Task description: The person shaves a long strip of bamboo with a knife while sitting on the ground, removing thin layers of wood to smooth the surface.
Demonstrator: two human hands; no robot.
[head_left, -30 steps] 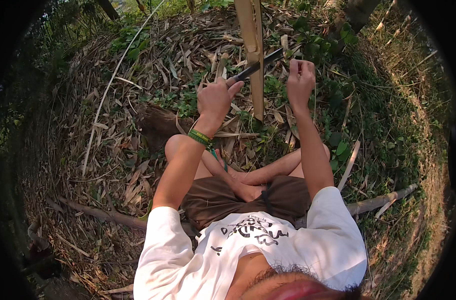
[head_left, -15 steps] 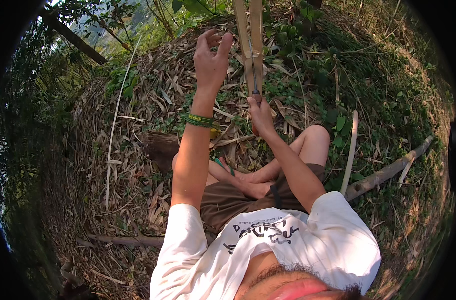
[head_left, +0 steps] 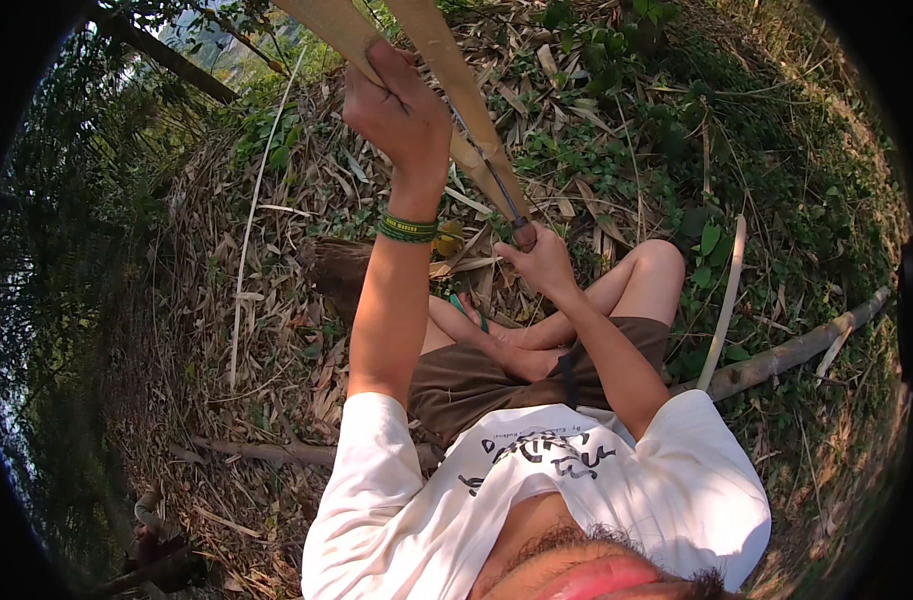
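Observation:
A pale, split length of bamboo (head_left: 435,50) slants across the top of the head view, its two halves spread apart toward the far end. My left hand (head_left: 402,118) is closed around the left half. In my right hand (head_left: 545,265) is the wooden handle of a knife (head_left: 524,234), fingers wrapped round it. The knife's narrow dark blade (head_left: 489,168) runs up along the bamboo, between or against the halves near their closer end. Part of the left half is hidden behind my left hand.
My crossed legs (head_left: 537,345) are below the hands. A short log (head_left: 339,268) lies to the left, and a pale strip (head_left: 725,300) leans by a thick branch (head_left: 767,362) at right. A thin stick (head_left: 266,200) crosses the leaf litter farther left.
My left hand, open and off the bamboo before, is now closed on its left half. The bamboo has tilted left at the top, its halves wider apart; the knife has tilted with it.

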